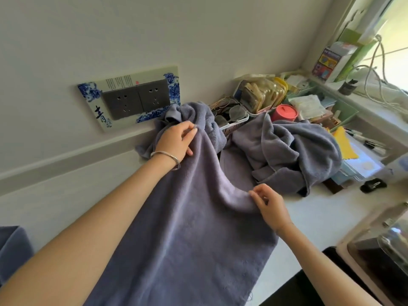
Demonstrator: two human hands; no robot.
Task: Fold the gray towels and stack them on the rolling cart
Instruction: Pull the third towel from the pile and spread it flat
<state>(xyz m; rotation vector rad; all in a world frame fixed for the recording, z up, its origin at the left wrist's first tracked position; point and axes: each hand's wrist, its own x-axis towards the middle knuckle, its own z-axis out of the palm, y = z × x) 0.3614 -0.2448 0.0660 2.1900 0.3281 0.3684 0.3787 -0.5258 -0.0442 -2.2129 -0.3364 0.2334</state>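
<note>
**Soft Gray Towel Held Up by Its Top Edge, a Second Waits in a Heap**

A person's left hand (176, 142) and right hand (270, 206) lift a gray towel (187, 228) above a white bench (320, 208). Each grip is a narrow pinch of thumb and fingertips on the upper hem. The left is raised near the wall and the right is lower and nearer the body, so the cloth sags in a curve between them and hangs down toward the viewer.

The plush pile looks thick, limp and light. It should drape rather than hold a crease, and it should not slip from the fingers. The corners of the hem look the best places to take hold, with the hands levelled so the edges can meet squarely.

A second gray towel (291, 149) lies crumpled on the bench, just beyond the right hand. A strip of gray cloth (11, 248) shows at the lower left edge, and it is unclear whether that is a finished fold. No rolling cart can be made out.

The blue-and-white socket surround (130, 100) on the wall carries a large brush-written Chinese character, apparently "青". Its fine print, and the printing on a coloured box (329, 62) at the window, are too small to read.
</note>
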